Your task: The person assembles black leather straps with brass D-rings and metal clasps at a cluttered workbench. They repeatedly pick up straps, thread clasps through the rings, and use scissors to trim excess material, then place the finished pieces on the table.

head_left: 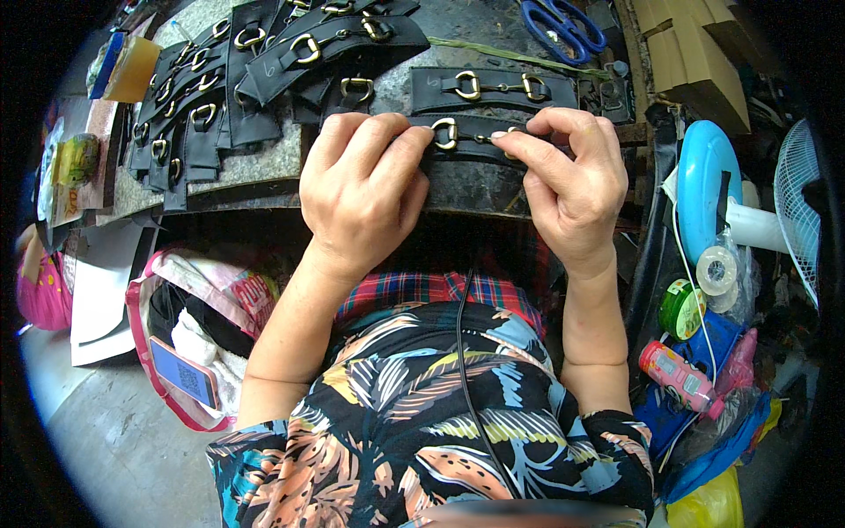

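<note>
A black leather strap with a gold-coloured horsebit fitting (447, 134) lies flat at the table's near edge, between my hands. My left hand (363, 189) is closed at the strap's left end, fingers curled down and their tips partly hidden. On the other side, my right hand (576, 189) pinches with thumb and forefinger at the right part of the fitting, covering its right ring. Just beyond lies a similar black strap (499, 88), its two gold rings joined by a short bar. More such straps (251, 75) are heaped at the far left.
Blue-handled scissors (563, 31) lie at the back right, beside cardboard (695, 66). At right stand a blue-and-white fan (707, 189), a green tape roll (682, 310) and a pink bottle (679, 378). A bag (141, 352) with a phone (183, 371) sits low at left.
</note>
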Tool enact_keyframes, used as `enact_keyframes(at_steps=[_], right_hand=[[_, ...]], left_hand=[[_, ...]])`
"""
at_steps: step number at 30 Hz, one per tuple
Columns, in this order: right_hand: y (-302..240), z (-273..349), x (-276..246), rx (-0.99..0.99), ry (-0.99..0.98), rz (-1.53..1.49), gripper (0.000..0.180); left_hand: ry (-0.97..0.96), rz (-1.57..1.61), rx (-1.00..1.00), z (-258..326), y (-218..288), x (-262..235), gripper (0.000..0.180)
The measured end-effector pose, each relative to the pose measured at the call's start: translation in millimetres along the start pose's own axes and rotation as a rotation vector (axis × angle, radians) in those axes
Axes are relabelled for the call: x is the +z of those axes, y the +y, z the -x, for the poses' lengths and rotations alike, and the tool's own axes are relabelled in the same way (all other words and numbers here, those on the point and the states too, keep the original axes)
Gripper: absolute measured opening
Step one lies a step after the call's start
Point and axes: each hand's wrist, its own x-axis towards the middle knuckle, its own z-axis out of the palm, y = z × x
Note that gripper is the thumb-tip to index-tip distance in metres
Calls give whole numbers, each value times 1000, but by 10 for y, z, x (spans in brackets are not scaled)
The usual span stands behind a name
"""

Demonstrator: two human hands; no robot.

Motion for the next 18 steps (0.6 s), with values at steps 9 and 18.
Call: enact_keyframes(at_steps=[9, 18], right_hand=[[8, 25, 34, 28, -23, 51, 30], [27, 45, 82, 93, 55, -52, 19]], left_hand=[[-8, 29, -29, -4, 23, -13, 38], [-21, 63, -38, 8, 24, -24, 38]])
